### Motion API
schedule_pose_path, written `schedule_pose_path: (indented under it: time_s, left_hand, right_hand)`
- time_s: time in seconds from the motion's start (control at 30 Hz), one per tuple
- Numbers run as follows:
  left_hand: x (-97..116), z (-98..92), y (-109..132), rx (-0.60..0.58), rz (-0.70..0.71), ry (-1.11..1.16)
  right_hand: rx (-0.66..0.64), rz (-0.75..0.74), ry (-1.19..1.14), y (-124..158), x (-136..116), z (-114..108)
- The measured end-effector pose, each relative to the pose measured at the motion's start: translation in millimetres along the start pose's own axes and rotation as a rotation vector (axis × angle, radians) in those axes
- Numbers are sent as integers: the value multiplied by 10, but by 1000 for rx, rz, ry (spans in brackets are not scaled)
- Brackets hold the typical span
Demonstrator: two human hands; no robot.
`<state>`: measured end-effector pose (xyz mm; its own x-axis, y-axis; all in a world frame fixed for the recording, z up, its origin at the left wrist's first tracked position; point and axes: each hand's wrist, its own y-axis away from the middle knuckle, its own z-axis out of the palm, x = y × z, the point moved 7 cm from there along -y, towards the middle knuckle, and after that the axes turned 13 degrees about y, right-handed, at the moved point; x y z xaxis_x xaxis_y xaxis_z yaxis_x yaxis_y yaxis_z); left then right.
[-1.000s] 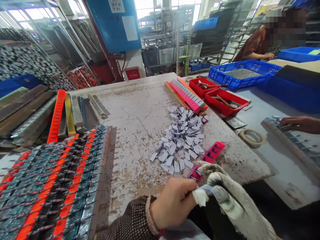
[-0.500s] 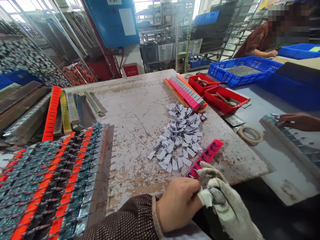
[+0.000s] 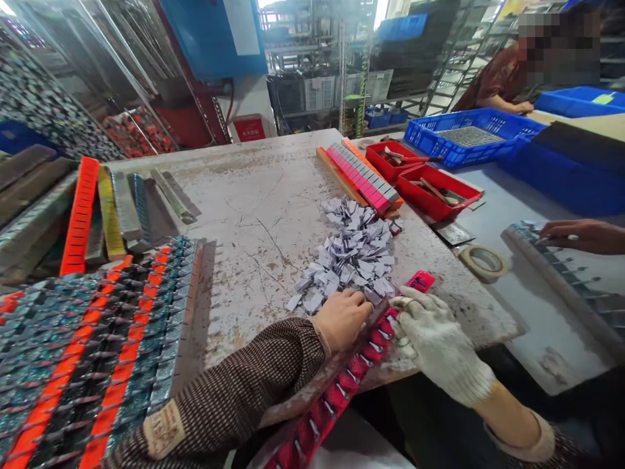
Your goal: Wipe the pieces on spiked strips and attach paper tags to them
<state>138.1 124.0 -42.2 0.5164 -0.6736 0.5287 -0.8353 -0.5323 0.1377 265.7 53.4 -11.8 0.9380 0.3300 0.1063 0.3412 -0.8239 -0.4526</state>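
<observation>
So there's this long pink-red strip [image 3: 364, 361] lying diagonally across the near edge of the worn table [image 3: 254, 195], with its lower end hanging off the edge toward the person. It's glossy, kind of plastic looking, with a row of small dark and silvery clips or slots spaced evenly along it, and its far tip pokes out just past the paper pile. The bare left hand [image 3: 342, 319] sits at the near edge of that pile of little white folded paper tags [image 3: 351, 257], fingers curled down onto the tags as if pinching some, though I can't tell exactly what's caught under them. The right hand [image 3: 434, 339], in a grubby white knit glove, rests on the strip's upper part, fingers spread and pressing it rather than wrapped around it. Over on the left there's a big stack of similar strips [image 3: 97, 365] in orange, black and glittery teal. Further back are two red trays [image 3: 430, 189], a roll of tape [image 3: 483, 260], and another person's hand [image 3: 576, 236] on the right working on a grey strip.
</observation>
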Motion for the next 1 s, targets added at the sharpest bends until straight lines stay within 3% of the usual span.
schedule_pose_path:
  time_s: [0.1,0.27,0.43,0.5,0.6,0.67,0.77,1.0]
  left_hand:
    - [-38,53,-55,-6,-6,64]
    - [-149,3,-50,54,-55,269]
    - [-100,-191,35,173,-81,582]
    - [18,-235,76,212,-68,918]
    - [215,-215,148,278,-62,1666]
    - [327,-184,198,299,-63,1906]
    - [412,-183,270,267,-35,1783]
    - [445,-241,427,150,48,1003]
  right_hand:
    - [-76,-84,79,-79,-81,96]
    - [-113,-91,30,-79,-3,229]
    - [-11,25,-98,29,139,117]
    - [84,129,-169,45,130,3]
    - [207,222,-360,32,-15,-134]
    - [287,314,-499,38,-60,-198]
    - [310,463,-652,99,6,-217]
    - [174,527,-901,374,36,-9]
